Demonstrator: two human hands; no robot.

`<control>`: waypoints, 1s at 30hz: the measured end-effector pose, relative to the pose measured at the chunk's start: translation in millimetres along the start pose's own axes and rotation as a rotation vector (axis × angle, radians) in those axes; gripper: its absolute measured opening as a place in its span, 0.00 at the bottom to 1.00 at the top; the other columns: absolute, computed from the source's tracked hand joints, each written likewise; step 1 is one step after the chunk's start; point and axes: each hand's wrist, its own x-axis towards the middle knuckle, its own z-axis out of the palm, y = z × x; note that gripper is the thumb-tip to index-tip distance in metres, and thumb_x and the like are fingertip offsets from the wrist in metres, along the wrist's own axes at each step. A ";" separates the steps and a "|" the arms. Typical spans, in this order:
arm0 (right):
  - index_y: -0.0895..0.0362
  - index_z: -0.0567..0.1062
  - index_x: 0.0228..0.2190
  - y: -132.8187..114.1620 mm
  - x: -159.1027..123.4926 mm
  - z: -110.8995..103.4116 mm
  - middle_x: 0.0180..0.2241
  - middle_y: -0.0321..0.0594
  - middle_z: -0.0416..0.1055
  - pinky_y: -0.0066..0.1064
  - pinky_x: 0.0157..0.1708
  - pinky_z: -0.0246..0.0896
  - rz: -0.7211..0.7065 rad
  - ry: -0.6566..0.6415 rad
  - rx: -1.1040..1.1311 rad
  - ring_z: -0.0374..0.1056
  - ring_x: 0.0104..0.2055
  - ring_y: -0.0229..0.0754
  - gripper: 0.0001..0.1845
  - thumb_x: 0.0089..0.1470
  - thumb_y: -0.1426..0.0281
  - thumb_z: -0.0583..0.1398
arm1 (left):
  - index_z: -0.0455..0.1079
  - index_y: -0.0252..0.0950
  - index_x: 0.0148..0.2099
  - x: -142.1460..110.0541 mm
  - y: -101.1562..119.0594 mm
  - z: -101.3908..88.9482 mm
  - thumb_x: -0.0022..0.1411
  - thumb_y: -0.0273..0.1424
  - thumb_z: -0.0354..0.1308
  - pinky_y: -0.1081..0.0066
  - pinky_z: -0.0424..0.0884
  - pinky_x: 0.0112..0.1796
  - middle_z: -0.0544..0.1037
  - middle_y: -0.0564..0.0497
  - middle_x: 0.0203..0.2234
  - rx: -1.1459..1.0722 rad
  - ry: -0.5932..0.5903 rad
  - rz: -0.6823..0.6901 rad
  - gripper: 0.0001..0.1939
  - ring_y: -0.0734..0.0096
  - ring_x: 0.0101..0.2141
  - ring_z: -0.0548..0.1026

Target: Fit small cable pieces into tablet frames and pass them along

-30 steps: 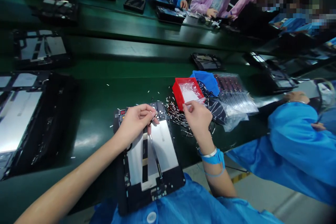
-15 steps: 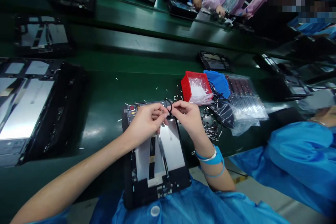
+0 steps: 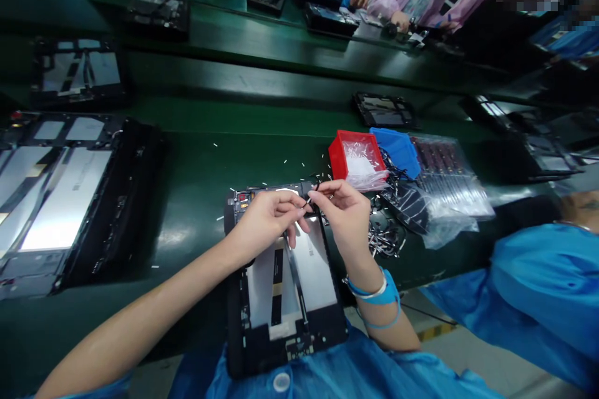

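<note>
One opened tablet [image 3: 290, 349], one red bin [image 3: 358, 153], one blue bin [image 3: 395, 151], one clear bag [image 3: 449, 184].

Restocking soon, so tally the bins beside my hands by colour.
Red plastic bin: 1
Blue plastic bin: 1
Total: 2

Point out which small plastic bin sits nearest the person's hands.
The red bin, with clear plastic inside; the blue bin lies beyond it, farther off.
</note>
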 end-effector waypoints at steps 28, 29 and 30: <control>0.58 0.75 0.30 -3.1 -3.6 -3.2 0.28 0.42 0.78 0.31 0.31 0.69 -0.842 -0.035 -0.598 0.72 0.31 0.40 0.05 0.53 0.79 0.61 | 0.70 0.30 0.30 3.9 1.0 -0.6 0.58 0.26 0.56 0.82 0.65 0.14 0.76 0.51 0.18 -0.053 0.104 0.003 0.05 0.70 0.20 0.77; 0.58 0.76 0.30 -2.8 -4.3 -2.4 0.29 0.43 0.78 0.32 0.32 0.69 -0.818 -0.039 -0.589 0.72 0.32 0.40 0.04 0.53 0.78 0.61 | 0.70 0.30 0.32 3.7 0.0 -0.3 0.57 0.25 0.56 0.81 0.66 0.14 0.76 0.51 0.18 -0.061 0.107 0.022 0.04 0.69 0.21 0.78; 0.59 0.76 0.30 -2.9 -5.2 -1.7 0.29 0.43 0.78 0.32 0.32 0.69 -0.797 -0.044 -0.577 0.72 0.32 0.40 0.04 0.54 0.78 0.61 | 0.71 0.30 0.33 3.4 -1.1 0.0 0.57 0.24 0.55 0.81 0.67 0.15 0.77 0.50 0.19 -0.065 0.111 0.040 0.04 0.69 0.22 0.78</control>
